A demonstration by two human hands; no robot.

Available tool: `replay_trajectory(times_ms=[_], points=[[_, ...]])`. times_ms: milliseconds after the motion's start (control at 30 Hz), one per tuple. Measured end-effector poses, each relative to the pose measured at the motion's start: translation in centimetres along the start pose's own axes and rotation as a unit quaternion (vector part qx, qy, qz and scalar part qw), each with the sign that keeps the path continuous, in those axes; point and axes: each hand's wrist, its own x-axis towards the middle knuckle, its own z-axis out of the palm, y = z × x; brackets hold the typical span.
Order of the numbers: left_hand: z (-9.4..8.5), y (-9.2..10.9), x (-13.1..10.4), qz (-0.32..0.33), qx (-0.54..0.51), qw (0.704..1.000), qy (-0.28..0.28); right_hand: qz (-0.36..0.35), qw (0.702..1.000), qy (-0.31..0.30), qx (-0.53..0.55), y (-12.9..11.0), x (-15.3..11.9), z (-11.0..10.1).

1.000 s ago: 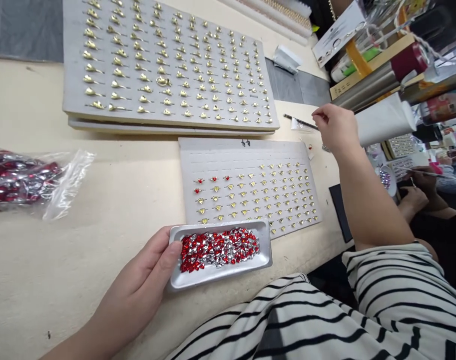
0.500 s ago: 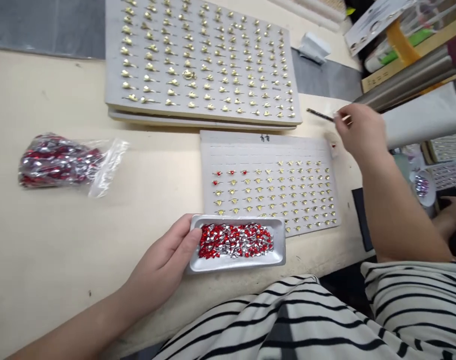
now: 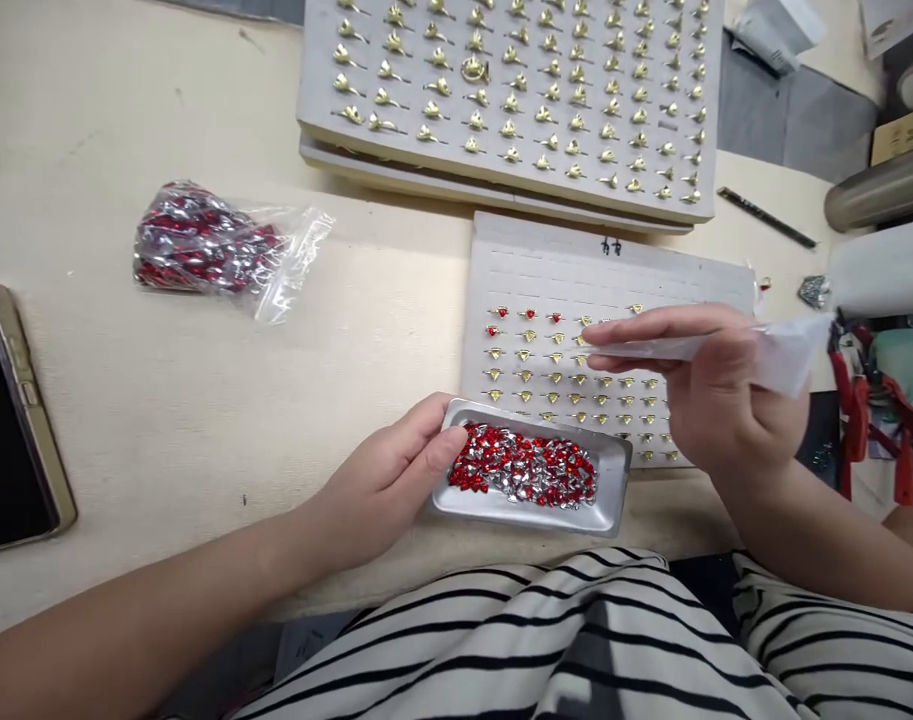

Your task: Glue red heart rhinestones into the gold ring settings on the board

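Note:
My left hand grips the left end of a small silver tray, thumb over its rim. Red and silver heart-shaped rhinestones lie heaped in it. My right hand is to the right of the tray, above a grey foam board, with a flat, translucent plastic bag between thumb and fingers. Rows of gold rings stand in the board's slits; several at the upper left carry red stones. Part of the board is hidden by my right hand and the tray.
A larger stack of foam boards full of gold rings stands behind. To the left lie a zip bag of red stones and a phone. A thin black stick rests at the right, near red-handled pliers.
My right hand has let go of the black stick, which now lies on the table, and has come back over the board holding a translucent bag. The view has shifted left.

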Motion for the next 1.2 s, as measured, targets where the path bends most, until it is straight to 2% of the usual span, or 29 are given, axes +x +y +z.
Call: replay_trajectory(times_ms=[200,700,1200], points=[[0.6,0.7,-0.2,-0.005,-0.005,0.999,0.043,0.019,0.997,-0.039,-0.065,0.1,-0.1,0.6],[0.5,0.6,-0.1,-0.007,-0.023,0.999,0.033,0.041,0.989,-0.087,-0.109,1.4,0.5,1.0],[0.5,0.5,-0.1,-0.004,-0.020,0.999,0.034,0.042,0.987,-0.084,-0.128,1.6,0.3,1.0]])
